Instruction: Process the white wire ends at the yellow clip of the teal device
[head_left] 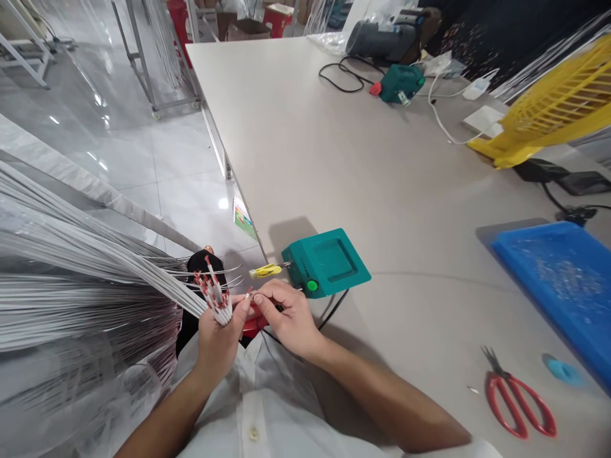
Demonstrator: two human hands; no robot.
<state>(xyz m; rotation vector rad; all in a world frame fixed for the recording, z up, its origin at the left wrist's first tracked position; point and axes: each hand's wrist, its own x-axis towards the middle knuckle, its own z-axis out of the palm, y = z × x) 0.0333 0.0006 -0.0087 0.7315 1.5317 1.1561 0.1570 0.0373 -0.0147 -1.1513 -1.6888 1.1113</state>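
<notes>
My left hand [220, 337] is closed around a bundle of white wires [217, 302] whose ends show red. Its thumb and fingertips meet those of my right hand [289, 315], which is closed in a pinch at a single wire end [249, 294]. The fingers partly hide that end. Just beyond my right hand, at the table's edge, stands a green box-shaped device [329, 262] with a green button. A small yellow-handled tool [265, 271] sticks out from its left side. Something red [254, 326] shows below my hands, mostly hidden.
Long white wires [95, 254] hang at my left. Red-handled scissors [518, 394], a blue tape ring [563, 371] and a blue tray [558, 273] lie to the right. A yellow fan [554, 102], a second green device [401, 83] and a grey motor [382, 41] are farther back.
</notes>
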